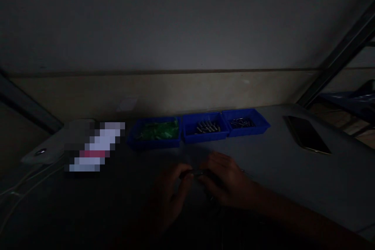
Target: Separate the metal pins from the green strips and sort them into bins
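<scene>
In the dim light, my left hand (174, 189) pinches one end of a small dark piece with a shiny metal part (198, 172) between thumb and forefinger. My right hand (228, 177) is closed around the other end, close to my left fingertips. The piece is too dark to name. Both hands are above the table, in front of three blue bins. Green pieces (161, 129) fill the left bin (155, 144). Short metal cylinders (208, 126) lie in the middle bin (206, 138), and thin metal pins or screws (242, 122) in the right bin (249, 132).
A phone (307, 134) lies at the right of the grey table (272, 156). At the left are a blurred-out bright screen (101, 140), a white power strip (43, 154) and white cables (22, 193). A wall (187, 90) and metal posts (345, 56) bound the table.
</scene>
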A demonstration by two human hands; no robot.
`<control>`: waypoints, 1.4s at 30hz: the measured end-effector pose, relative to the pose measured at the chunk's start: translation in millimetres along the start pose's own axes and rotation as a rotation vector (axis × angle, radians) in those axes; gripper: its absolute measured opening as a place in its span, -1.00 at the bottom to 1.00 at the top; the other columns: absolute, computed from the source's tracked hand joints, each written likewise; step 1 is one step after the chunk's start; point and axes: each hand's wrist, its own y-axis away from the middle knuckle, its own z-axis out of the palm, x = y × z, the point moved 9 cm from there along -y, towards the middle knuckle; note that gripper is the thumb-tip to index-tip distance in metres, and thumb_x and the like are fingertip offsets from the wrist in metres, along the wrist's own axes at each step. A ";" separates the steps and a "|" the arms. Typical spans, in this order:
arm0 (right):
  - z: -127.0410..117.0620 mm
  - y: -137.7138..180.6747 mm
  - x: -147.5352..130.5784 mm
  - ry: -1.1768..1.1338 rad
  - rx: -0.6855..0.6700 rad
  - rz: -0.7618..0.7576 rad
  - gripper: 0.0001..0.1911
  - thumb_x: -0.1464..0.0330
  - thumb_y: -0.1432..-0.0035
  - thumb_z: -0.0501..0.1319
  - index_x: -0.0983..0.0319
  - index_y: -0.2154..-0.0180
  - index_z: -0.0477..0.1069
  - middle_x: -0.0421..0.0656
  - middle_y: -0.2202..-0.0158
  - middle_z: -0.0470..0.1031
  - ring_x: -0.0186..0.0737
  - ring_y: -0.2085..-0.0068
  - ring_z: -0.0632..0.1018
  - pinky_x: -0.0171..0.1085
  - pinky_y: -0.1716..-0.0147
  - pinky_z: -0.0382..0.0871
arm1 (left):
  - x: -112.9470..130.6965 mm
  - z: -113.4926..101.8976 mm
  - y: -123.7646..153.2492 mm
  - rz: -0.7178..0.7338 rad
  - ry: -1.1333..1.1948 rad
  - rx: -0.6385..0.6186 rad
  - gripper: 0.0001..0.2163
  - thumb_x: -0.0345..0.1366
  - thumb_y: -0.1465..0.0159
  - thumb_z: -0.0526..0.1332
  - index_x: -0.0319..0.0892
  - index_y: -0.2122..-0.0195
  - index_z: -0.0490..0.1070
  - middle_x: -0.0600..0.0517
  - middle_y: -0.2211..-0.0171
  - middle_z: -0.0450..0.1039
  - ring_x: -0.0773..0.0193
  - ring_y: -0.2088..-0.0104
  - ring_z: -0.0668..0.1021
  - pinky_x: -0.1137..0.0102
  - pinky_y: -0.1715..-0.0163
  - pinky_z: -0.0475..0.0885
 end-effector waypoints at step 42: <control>-27.1 -1.4 60.1 -0.148 0.258 0.277 -0.72 0.21 -0.12 0.12 0.30 0.25 0.37 -0.24 0.52 0.34 -0.35 0.46 0.33 -0.37 0.45 0.16 | 24.1 13.0 -47.2 0.120 0.214 0.261 -0.83 -0.27 -0.18 0.13 -0.25 0.29 0.41 -0.04 0.35 0.50 0.29 0.34 0.52 0.46 0.31 0.38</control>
